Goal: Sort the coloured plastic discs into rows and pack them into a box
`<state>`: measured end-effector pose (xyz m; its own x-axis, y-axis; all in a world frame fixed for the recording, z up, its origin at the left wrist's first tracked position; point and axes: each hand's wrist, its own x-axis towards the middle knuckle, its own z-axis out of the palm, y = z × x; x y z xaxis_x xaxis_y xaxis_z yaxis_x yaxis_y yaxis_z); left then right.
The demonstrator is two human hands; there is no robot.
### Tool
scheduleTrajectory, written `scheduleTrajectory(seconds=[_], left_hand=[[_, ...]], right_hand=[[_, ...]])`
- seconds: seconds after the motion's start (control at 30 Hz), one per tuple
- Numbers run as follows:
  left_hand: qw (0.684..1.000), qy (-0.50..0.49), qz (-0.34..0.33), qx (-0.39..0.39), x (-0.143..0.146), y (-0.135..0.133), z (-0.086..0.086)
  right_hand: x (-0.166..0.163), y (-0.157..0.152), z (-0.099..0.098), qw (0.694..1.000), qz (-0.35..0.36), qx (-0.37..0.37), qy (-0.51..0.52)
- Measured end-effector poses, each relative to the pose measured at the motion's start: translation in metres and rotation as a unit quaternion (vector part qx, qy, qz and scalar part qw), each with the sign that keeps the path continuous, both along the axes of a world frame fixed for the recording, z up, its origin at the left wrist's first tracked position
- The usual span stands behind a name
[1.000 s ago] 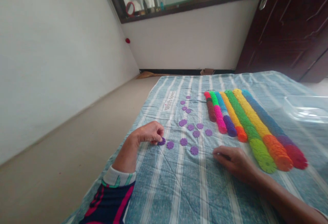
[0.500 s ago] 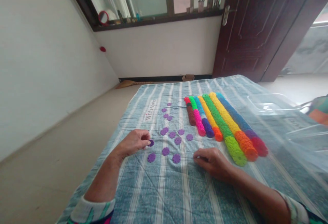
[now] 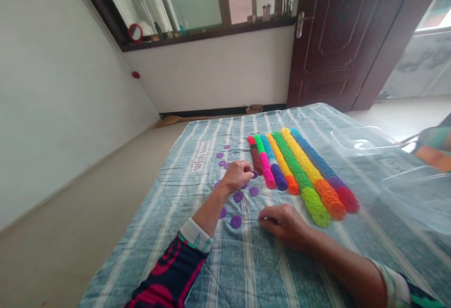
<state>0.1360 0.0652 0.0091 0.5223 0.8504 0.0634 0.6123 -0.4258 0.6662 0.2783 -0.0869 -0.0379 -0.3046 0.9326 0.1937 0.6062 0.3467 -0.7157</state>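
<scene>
a person's left hand pinches a purple disc between bent thumb and fingers above a striped cloth, the grip narrow and the other fingers folded toward the palm. the left forearm rises at a slant from the lower left, bare beyond the pale cuff of a navy and pink sleeve, with the back of the hand uppermost and the fingertips pointing right. the held disc sits just beside the near end of a red and brown row of discs; whether the two touch cannot be told. loose purple discs lie flat on the cloth around and below the left wrist, some partly hidden by it. the right hand is low over the cloth, its fingers loosely curled and thumb near the index finger; how far it is closed, and whether anything is inside, cannot be told. its forearm slants in from the lower right, knuckles up, near the lime end of a green row among other bright rows.
</scene>
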Motion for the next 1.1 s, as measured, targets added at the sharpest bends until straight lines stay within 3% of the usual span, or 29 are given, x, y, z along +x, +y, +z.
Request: scheduleTrajectory(seconds=[0.2,0.6,1.1], left_hand=[[0.999,0.034,0.012,0.036,0.023,0.006,-0.008],[0.99,0.078,0.031,0.115,0.028,0.012,-0.021],[0.985,0.101,0.071,0.117,0.033,0.002,-0.024]], right_hand=[[-0.001,0.002,-0.002,1.0,-0.004,-0.001,-0.005],[-0.001,0.002,-0.001,1.0,-0.006,0.008,-0.006],[0.0,0.003,-0.001,1.0,0.0,0.005,-0.012]])
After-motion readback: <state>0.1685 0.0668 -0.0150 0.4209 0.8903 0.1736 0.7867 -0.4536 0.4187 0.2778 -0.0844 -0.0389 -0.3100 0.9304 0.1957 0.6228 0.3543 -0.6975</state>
